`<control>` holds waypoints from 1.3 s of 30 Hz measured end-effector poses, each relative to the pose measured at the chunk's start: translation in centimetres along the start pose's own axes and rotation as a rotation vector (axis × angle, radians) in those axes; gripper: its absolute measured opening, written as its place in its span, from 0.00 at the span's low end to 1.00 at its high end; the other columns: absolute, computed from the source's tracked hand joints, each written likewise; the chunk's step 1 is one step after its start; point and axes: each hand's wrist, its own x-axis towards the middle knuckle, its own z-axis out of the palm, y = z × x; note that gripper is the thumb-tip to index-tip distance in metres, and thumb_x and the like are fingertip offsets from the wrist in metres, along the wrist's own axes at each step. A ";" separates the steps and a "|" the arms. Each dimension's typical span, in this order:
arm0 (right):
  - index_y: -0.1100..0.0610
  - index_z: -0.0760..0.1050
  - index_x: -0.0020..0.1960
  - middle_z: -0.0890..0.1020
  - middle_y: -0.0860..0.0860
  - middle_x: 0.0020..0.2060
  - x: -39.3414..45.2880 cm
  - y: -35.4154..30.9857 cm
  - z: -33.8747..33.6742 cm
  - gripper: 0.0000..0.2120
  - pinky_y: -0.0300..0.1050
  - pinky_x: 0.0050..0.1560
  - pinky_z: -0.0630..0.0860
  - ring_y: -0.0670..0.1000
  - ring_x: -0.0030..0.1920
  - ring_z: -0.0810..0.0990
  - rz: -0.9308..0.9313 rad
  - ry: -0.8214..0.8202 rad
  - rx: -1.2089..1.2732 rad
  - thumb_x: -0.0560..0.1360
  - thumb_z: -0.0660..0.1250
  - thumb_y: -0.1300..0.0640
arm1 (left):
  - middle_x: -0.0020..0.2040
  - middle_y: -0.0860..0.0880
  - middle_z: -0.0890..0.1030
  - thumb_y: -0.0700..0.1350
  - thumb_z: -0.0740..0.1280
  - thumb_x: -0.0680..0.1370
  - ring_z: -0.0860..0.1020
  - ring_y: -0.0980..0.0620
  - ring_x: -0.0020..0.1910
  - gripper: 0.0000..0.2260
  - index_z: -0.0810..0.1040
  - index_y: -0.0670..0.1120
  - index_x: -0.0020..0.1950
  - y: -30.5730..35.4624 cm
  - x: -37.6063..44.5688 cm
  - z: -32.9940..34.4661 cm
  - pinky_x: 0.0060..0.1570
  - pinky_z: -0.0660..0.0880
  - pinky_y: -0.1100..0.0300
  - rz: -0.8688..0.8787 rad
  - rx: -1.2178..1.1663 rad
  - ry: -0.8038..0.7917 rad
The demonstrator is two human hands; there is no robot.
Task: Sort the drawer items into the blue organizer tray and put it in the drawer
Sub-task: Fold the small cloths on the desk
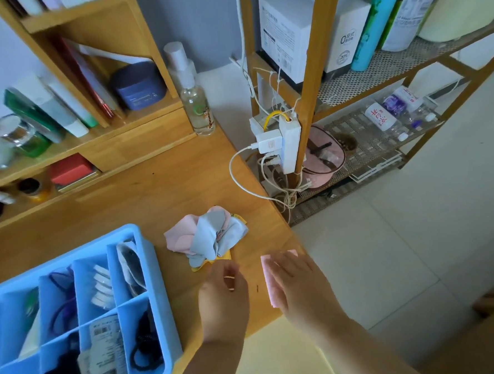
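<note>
The blue organizer tray (pixel 145 251) sits on the wooden desk at the lower left, its compartments holding hair ties, white clips, a grey cloth and packets. A crumpled pile of pink, grey and yellow cloths (pixel 208 238) lies to its right. My left hand (pixel 223 298) rests just below the pile with fingers curled around a small thin item I cannot identify. My right hand (pixel 301 284) lies flat on a pink cloth (pixel 269 283) near the desk's right edge.
Wooden shelves (pixel 121 142) with bottles, a jar and books stand at the back of the desk. A clear spray bottle (pixel 197 103) stands by the desk's right rear. A rack with a power strip (pixel 289 143) and cables stands beyond the desk edge.
</note>
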 end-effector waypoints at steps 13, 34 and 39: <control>0.53 0.70 0.67 0.70 0.50 0.69 1.6 0.6 0.1 0.25 0.50 0.67 0.63 0.52 0.66 0.70 -0.050 -0.155 -0.033 0.73 0.56 0.47 | 0.54 0.48 0.76 0.46 0.64 0.78 0.74 0.51 0.43 0.09 0.76 0.48 0.57 1.0 7.1 -2.9 0.42 0.70 0.61 -0.034 0.181 0.024; 0.46 0.77 0.45 0.79 0.39 0.35 3.2 -6.0 -6.0 0.10 0.35 0.37 0.72 0.43 0.39 0.77 0.208 0.074 0.597 0.67 0.61 0.54 | 0.36 0.52 0.81 0.43 0.65 0.77 0.77 0.58 0.35 0.05 0.78 0.50 0.41 1.1 3.0 -10.0 0.36 0.72 0.65 0.278 -0.011 -0.318; 0.46 0.76 0.44 0.79 0.37 0.36 2.0 -4.9 -6.4 0.08 0.29 0.34 0.66 0.41 0.37 0.76 0.191 -0.071 0.669 0.70 0.63 0.58 | 0.35 0.60 0.82 0.42 0.67 0.76 0.78 0.64 0.35 0.09 0.79 0.54 0.39 0.4 3.2 -9.9 0.35 0.70 0.73 0.181 -0.001 -0.421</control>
